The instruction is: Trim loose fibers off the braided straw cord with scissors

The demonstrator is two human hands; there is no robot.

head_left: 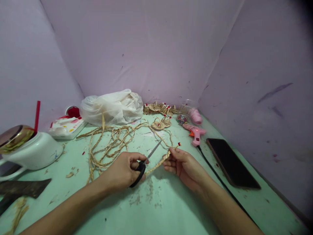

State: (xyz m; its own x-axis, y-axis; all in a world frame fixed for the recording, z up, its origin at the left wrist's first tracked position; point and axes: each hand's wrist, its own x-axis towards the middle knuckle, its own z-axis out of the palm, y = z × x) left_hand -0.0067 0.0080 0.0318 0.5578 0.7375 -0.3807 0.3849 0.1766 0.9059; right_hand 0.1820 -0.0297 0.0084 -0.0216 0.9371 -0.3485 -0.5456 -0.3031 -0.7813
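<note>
My left hand (pixel 128 168) is closed around black-handled scissors (pixel 141 169), whose blades point up and to the right. In my right hand (pixel 182 163), thumb and fingertips pinch a braided straw cord (pixel 158 163). The cord runs down left toward the scissors' handles, and whether the left fingers also grip it is hidden. A small red-and-white tip (pixel 179 144) shows just above my right fingertips. Loose coils of the same kind of twisted cord (pixel 110 143) lie behind my left hand. Beyond the hands lies a woven straw piece (pixel 158 124) with red bits.
A pink glue gun (pixel 195 132) and a phone (pixel 232 163) lie at the right, a black cable between them and my arm. Several woven pieces (pixel 156 107), a plastic bag (pixel 114 106) and pink thread (pixel 195 116) line the back. A white cup (pixel 39 151) and a dark blade (pixel 26 188) are left.
</note>
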